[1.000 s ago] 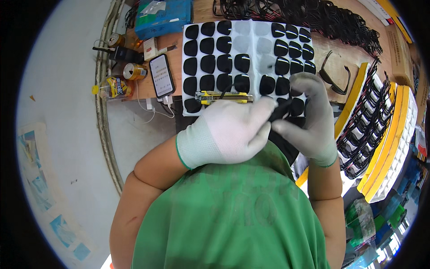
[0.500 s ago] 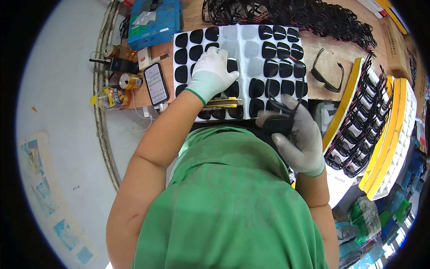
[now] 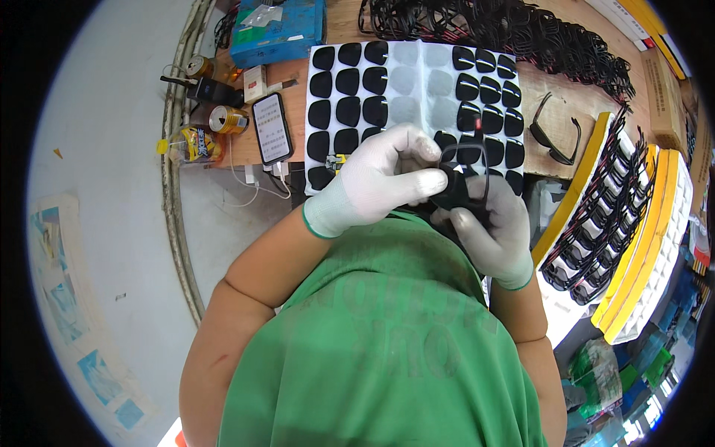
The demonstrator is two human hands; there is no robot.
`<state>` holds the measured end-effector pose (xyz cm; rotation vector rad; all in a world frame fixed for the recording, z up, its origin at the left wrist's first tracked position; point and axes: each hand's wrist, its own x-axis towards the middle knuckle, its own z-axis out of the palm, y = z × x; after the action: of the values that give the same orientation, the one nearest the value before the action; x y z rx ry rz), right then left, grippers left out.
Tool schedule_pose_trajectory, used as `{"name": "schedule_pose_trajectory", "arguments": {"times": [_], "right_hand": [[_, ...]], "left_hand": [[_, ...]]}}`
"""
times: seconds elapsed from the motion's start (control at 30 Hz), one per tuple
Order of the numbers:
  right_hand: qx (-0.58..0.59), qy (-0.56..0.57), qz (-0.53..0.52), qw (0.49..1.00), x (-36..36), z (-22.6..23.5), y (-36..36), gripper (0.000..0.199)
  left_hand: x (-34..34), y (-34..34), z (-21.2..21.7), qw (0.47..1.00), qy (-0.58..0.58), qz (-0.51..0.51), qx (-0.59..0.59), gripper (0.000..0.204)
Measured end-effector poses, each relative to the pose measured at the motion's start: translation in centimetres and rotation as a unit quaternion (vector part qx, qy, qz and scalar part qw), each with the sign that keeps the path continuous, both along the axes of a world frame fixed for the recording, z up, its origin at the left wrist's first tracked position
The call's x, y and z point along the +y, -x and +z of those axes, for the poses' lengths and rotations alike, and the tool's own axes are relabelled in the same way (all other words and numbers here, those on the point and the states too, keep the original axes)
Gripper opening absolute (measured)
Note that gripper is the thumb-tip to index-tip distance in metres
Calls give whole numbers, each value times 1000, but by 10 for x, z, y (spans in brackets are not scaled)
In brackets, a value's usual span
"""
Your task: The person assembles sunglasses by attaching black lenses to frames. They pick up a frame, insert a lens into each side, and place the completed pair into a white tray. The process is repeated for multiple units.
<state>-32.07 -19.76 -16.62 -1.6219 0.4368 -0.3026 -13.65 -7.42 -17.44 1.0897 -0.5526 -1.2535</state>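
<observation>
My right hand [image 3: 495, 231], in a white glove, grips a black sunglasses frame [image 3: 485, 160] just past my green-shirted belly. My left hand [image 3: 380, 175], also gloved, has its thumb and fingers closed at a dark lens [image 3: 451, 191] against that frame. How far the lens sits in the rim cannot be made out. Beyond both hands lies a white sheet [image 3: 414, 89] bearing rows of dark lenses [image 3: 349, 82], with bare pale spots down its middle. A yellow tool [image 3: 336, 162] on the sheet is mostly covered by my left hand.
Left of the sheet are a phone [image 3: 272, 128], cans [image 3: 228, 119] and a blue box [image 3: 277, 33]. Finished-looking sunglasses [image 3: 555, 134] lie right of it. Black frames [image 3: 499, 30] are heaped behind; yellow-edged trays [image 3: 596, 216] of glasses stand at right.
My left hand has come off the lens sheet, back and right to the frame in my right hand. The right hand has stayed near its place. The view has shifted slightly.
</observation>
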Motion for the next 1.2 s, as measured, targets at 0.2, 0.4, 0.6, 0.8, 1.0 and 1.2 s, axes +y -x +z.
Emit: {"name": "schedule_pose_trajectory", "arguments": {"times": [0.2, 0.4, 0.6, 0.8, 1.0, 1.2], "right_hand": [[-8, -50, 158, 986, -16, 13, -1, 22], [10, -40, 72, 997, -5, 8, 4, 21], [38, 53, 40, 997, -1, 17, -1, 19], [32, 36, 17, 999, -11, 19, 0, 18], [9, 65, -94, 993, 9, 28, -4, 17], [-30, 280, -76, 957, 6, 50, 3, 13]], "left_hand": [[10, -7, 21, 994, -29, -101, 37, 20], [9, 6, 15, 998, 32, -42, -30, 14], [10, -5, 19, 911, 82, -29, -402, 10], [6, 1, 29, 927, 54, -39, -368, 11], [5, 17, 18, 960, 31, -50, -273, 18], [1, 24, 34, 955, 111, -35, -274, 13]]}}
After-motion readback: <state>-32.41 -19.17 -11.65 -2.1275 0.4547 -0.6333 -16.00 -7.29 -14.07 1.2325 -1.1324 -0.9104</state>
